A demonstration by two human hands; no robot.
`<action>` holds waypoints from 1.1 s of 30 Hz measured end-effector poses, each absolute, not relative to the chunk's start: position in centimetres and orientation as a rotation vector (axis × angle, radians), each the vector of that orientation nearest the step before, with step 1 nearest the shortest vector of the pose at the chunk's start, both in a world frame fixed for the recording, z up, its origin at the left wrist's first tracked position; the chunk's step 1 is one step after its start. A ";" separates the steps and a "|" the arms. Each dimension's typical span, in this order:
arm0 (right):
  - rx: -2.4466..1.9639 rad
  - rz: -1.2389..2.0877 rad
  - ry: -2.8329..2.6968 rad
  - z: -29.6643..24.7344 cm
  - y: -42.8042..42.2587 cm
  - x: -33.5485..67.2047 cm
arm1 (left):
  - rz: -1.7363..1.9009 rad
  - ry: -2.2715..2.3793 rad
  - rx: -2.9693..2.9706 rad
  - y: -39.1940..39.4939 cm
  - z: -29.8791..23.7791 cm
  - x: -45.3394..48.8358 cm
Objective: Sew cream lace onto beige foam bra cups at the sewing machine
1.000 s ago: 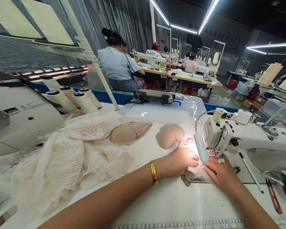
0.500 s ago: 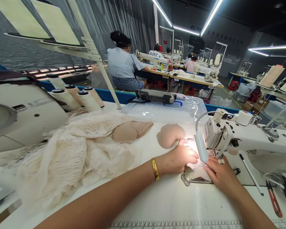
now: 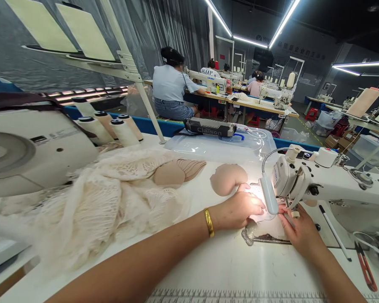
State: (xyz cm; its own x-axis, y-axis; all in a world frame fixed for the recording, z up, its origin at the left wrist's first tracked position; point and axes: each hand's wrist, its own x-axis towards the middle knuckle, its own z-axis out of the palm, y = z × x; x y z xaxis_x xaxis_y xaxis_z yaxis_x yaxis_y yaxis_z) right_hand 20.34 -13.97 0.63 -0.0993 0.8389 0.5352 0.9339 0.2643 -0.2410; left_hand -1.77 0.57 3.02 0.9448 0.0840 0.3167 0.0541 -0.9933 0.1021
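Note:
Under the lamp, my left hand [image 3: 241, 208] has its fingers curled closed on a pale pinkish fabric piece [image 3: 258, 217]. The piece lies on the bed of a white sewing machine [image 3: 279, 180], left of the needle area. My right hand [image 3: 301, 230] is at its right side, thumb and forefinger drawn together on the edge close to the presser foot. The grey lamp head [image 3: 268, 198] hides part of the work, and the right fingertips are only partly visible. Just beyond my left hand lies a beige moulded cup [image 3: 228, 178].
Cream lace fabric [image 3: 94, 214] spreads over the left of the table, beside a stack of beige cups [image 3: 170, 173]. White pen [image 3: 334, 233] and red-handled thread snips [image 3: 365, 267] lie right. A clear plastic bin [image 3: 189, 145] stands behind; a co-worker [image 3: 172, 86] sits farther off.
The view has shifted slightly, so most things appear a little farther right. My right fingers have moved right, away from my left hand and closer to the presser foot. The left hand keeps its hold.

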 end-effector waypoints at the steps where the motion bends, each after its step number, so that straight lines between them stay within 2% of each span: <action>1: -1.596 -0.212 -1.961 0.6 -13.9 20.4 | 0.496 0.111 3.009 0.5 3.0 -1.8; 28: -1.538 -0.163 -2.003 1.2 -14.5 20.1 | 0.600 0.172 3.107 0.1 1.5 -1.9; 33: -1.527 -0.059 -2.084 1.1 -14.7 20.0 | 0.640 0.137 3.125 -1.2 1.7 -2.2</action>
State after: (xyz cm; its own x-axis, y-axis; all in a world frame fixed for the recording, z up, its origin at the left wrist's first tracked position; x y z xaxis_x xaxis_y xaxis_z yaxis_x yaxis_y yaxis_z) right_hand 20.04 -14.73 1.09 -0.2034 0.8686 0.4518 0.8930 0.3538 -0.2783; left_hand -2.22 -1.16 1.69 0.9160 0.0733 0.3945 0.0940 -0.9950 -0.0334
